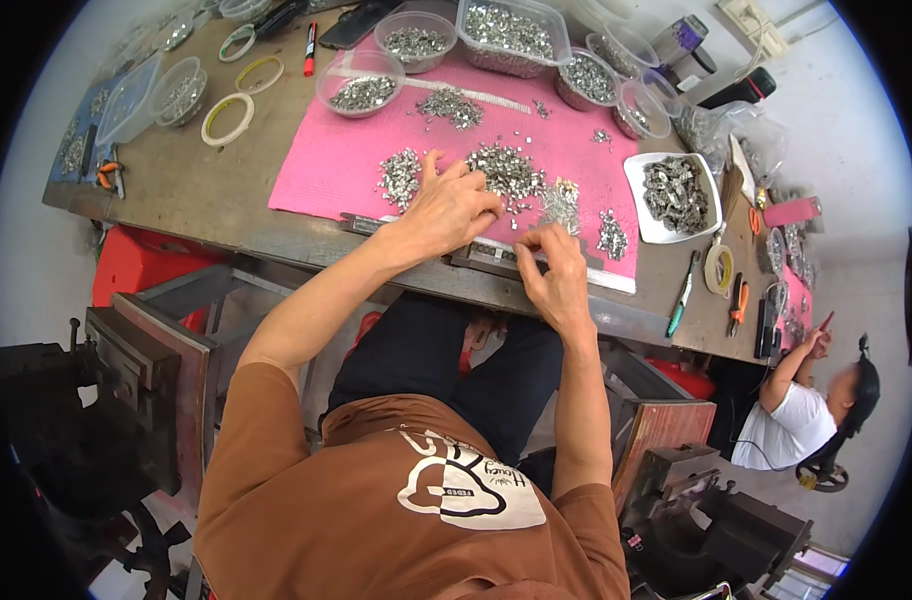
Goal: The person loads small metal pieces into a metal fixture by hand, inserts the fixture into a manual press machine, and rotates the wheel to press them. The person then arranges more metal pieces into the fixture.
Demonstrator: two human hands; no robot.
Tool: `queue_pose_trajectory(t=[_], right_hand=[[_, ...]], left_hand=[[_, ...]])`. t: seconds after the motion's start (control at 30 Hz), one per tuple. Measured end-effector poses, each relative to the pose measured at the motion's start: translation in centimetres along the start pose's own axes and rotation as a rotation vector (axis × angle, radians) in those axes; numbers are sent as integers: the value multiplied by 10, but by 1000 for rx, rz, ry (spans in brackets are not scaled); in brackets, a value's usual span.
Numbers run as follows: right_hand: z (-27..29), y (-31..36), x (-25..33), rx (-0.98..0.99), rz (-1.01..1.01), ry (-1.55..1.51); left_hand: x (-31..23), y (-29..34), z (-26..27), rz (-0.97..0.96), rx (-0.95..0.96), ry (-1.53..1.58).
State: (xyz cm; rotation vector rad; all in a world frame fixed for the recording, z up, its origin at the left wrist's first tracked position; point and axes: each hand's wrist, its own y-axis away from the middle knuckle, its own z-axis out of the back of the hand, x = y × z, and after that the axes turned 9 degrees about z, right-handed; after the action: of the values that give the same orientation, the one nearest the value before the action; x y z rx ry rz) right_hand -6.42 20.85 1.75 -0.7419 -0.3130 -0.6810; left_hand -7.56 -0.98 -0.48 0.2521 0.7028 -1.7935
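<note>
On the pink mat (306, 175) lie several loose piles of small, shiny metal pieces (509, 170). My left hand (444, 208) is palm down at the mat's front, its fingers spread and bent between a small left pile (400, 178) and the larger middle one. Its thumb is mostly hidden. A narrow dark metal bar (488, 254) with a row of small slots or parts lies along the table's front edge. At its right end is my right hand (558, 272), thumb and forefinger curled together; anything pinched there is too small to make out. Beyond it sits a paler pile (561, 204).
Clear plastic tubs (511, 40) of metal pieces line the back. A white dish (714, 215) of darker parts stands right, near a toothbrush (684, 295), orange-handled pliers (738, 302) and a tape roll (719, 268). More tape rolls (228, 120) lie left. Another person (791, 425) sits far right.
</note>
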Motion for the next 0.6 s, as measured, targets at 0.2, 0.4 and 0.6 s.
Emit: queue_pose_trajectory(t=[0.2, 0.4, 0.6], right_hand=[[-3, 6, 5, -5, 46, 32], [-7, 1, -5, -1, -105, -18], [-25, -10, -19, -12, -112, 212]], left_hand=[[-1, 3, -5, 23, -14, 4], [-9, 7, -7, 54, -53, -59], [-13, 7, -6, 54, -103, -70]])
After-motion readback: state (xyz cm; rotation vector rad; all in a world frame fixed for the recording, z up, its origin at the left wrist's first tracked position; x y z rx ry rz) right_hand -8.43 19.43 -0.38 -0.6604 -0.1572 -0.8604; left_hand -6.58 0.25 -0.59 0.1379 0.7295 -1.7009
